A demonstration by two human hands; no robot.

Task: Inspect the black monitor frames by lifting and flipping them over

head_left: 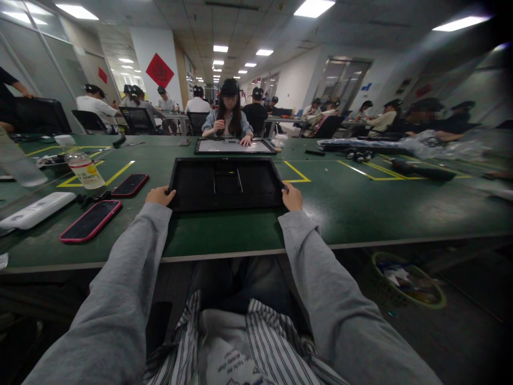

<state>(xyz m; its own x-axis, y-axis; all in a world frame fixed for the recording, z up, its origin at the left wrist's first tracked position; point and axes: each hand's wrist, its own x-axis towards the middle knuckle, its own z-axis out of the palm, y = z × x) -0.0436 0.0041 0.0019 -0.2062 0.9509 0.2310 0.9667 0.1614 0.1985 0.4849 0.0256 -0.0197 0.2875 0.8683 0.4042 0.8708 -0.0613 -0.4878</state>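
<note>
A black rectangular panel, like the back shell of a monitor (pixel 188 184), lies in front of me with its hollow side up. Two thin bright strips and a small recessed block show in its middle. My left hand (pixel 160 196) grips its left edge, thumb over the rim. On the opposite edge, my right hand (pixel 292 197) is closed round the rim in the same way. The fingers under both edges are hidden. The panel's near edge lies above the green table (pixel 224 235); whether it touches the top I cannot tell.
Left stand two red-edged phones (pixel 91 221), a white device (pixel 38 209) and a bottle (pixel 85 167). Across the table, a person (pixel 228 115) touches a framed panel (pixel 236 146). A black power tool (pixel 420 170) and plastic wrap lie right. A waste basket (pixel 409 280) sits below.
</note>
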